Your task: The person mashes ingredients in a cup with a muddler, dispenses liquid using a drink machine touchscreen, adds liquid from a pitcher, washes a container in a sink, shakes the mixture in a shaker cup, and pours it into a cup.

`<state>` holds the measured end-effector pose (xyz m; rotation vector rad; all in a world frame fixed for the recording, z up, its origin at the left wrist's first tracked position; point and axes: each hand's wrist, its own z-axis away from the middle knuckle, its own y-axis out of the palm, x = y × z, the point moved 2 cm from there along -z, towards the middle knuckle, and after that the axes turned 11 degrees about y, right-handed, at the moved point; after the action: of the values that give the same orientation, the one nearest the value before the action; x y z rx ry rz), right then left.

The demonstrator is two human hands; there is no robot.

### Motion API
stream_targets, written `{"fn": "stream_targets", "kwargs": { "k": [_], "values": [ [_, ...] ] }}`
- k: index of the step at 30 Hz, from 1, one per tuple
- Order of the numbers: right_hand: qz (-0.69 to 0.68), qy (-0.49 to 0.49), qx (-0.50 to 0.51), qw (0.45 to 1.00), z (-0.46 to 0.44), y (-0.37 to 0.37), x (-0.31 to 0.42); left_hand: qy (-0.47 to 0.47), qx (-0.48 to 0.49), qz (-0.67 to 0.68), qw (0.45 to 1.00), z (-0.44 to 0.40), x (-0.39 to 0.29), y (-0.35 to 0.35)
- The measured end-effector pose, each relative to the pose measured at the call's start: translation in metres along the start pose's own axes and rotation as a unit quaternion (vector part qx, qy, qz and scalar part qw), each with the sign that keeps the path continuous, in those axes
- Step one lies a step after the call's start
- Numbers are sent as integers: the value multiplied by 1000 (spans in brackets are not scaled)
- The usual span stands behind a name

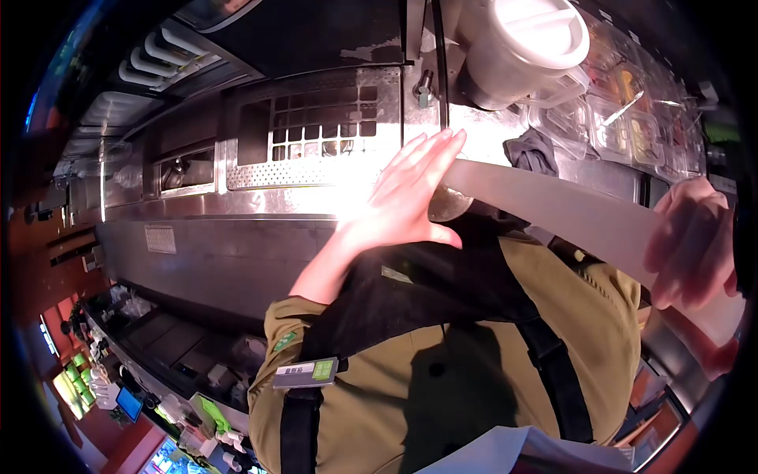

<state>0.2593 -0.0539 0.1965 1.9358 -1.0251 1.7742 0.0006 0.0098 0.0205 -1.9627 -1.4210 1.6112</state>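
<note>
Tube [557, 207] clamped in right hand [692, 243], left hand [404, 199] flat, fingers straight, thumb apart; I'd judge positioning, next needing steady support.

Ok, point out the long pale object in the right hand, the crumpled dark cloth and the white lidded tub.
Long pale object [560, 207]: head view, visible middle of its side.
Crumpled dark cloth [534, 151]: head view, on its folds.
White lidded tub [508, 69]: head view, on its side wall.

- Left of the left hand [414, 189] fingers: passage open above the perforated tray [272, 175].
- Directly right: long pale tube [564, 205] bars sideways passage.
- Ahead-right of fingertips: white tub [501, 75] and dark cloth [533, 150] obstruct.
</note>
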Motion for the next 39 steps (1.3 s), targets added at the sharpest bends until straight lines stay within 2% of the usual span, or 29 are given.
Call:
{"fn": "stream_targets", "kwargs": {
  "k": [5, 6, 8, 9, 10, 11, 12, 13, 14, 15, 18, 19, 22, 23, 24, 26, 27, 29, 34, 36, 39],
  "values": [
    [-95, -107, -186, 972, -37, 53, -42, -7, 10, 15, 1000, -9, 4, -2],
    [-114, -135, -211, 961, -36, 55, -43, -73, 97, 31, 992, -15, -3, -5],
    [-199, -279, -253, 905, 16, 27, -53, -31, 54, 10, 998, -8, -4, 5],
    [-209, -319, -272, 884, 22, 24, -49, -44, 16, 5, 999, -6, -1, 2],
    [-188, -304, -256, 898, 24, 23, -45, -55, -24, 0, 998, -4, 5, -2],
    [-165, -290, -240, 912, 8, 25, -36, -15, -58, 26, 998, -1, 9, -3],
    [-142, -276, -224, 924, -7, 26, -26, -8, -30, 6, 999, -2, 7, 1],
    [-156, -233, -282, 918, -17, 41, -41, -1, -2, -15, 1000, -4, 1, 4],
    [-186, -235, -300, 906, -12, 41, -43, 7, 28, -38, 999, -6, -2, 5],
    [-232, -248, -321, 884, 2, 32, -39, -31, 44, -16, 998, -8, -2, 4],
    [-275, -268, -402, 831, 39, 13, -34, -37, -20, 3, 999, -1, 6, -1],
    [-273, -276, -428, 816, 51, 7, -31, -35, -1, 3, 999, -1, 6, 1],
    [-253, -252, -514, 780, 92, -4, -28, 71, -120, 16, 990, 0, 12, 10],
    [-251, -260, -526, 770, 105, -5, -25, 31, -96, -2, 995, 3, 10, 7],
    [-238, -268, -535, 765, 118, -4, -21, 42, -120, 23, 992, 7, 13, 9],
    [-216, -279, -541, 764, 134, 2, -11, 62, -162, 73, 982, 17, 19, 18],
    [-207, -282, -541, 765, 133, 7, -8, 27, -143, 81, 986, 18, 18, 18],
    [-214, -305, -528, 763, 127, 14, -5, 16, -137, 92, 986, 23, 20, 21],
    [-271, -306, -442, 799, 95, 23, -4, 7, -103, 78, 992, 21, 12, 12],
    [-309, -298, -394, 812, 63, 33, -10, 19, -109, 63, 992, 20, 12, 13],
    [-364, -288, -314, 829, -13, 61, -32, -17, -85, 32, 996, 17, 12, 12]
  ]
}}
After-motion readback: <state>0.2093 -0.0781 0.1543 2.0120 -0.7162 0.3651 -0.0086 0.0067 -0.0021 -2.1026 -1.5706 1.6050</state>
